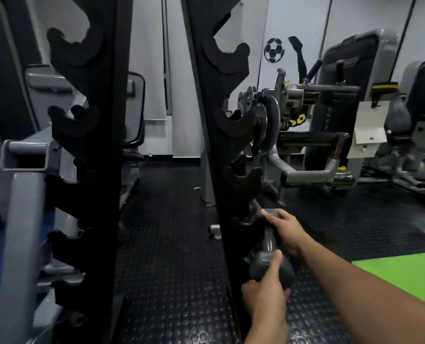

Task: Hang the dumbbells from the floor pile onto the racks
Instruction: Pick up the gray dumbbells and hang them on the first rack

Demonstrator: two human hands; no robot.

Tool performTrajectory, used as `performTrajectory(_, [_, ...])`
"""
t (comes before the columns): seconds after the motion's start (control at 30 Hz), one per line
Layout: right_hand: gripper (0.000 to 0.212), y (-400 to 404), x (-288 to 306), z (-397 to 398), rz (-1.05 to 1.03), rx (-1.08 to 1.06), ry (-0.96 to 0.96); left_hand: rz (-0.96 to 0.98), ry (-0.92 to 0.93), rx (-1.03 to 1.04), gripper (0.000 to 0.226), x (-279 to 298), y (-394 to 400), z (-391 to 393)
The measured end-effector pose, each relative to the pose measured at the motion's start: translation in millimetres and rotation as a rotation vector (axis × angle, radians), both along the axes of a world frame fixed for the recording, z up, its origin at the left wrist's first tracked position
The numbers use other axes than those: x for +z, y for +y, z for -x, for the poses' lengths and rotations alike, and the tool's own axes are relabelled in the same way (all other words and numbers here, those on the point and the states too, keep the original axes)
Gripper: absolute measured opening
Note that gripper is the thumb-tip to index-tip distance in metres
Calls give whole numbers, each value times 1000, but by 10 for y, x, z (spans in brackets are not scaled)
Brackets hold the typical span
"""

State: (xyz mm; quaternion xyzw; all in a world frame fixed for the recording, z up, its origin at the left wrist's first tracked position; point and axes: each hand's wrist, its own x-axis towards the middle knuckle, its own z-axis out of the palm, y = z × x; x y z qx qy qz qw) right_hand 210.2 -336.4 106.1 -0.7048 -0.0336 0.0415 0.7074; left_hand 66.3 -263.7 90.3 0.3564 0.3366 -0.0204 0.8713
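2 hands [287,232] [266,295] grip 1 dumbbell [268,247].

The floor [171,256] is covered in black rubber matting with a raised pattern of round studs. Two tall black racks stand on it, a left rack [99,170] and a right rack [221,170], each lined with curved hooks (those in view look bare). A bright green mat [404,274] lies on the floor at the right. Behind the right rack, grey exercise machines [330,120] rest on the same matting. A small grey metal piece [215,230] sits on the floor just beside the foot of the right rack.
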Motion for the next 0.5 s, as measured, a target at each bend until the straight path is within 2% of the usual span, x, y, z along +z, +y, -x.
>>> performTrajectory(0.1, [60,106,-21,-211,65,59,26,54,-4,45,78,-6,-27,-102])
performTrajectory(0.2, [38,190,78,-282,74,101,40,123,-27,79,74,31,-21,-190])
performTrajectory(0.3, [50,323,111,-421,-3,52,153,166,-22,85,68,26,33,-209])
performTrajectory(0.37, [58,472,92,-459,-26,112,204,216,-2,81,60,-16,110,-182])
performTrajectory(0.43, [57,653,91,-494,-22,93,220,263,-8,67,56,-57,182,-153])
performTrajectory(0.5, [56,743,81,-505,25,59,192,285,-30,55,64,-122,241,-117])
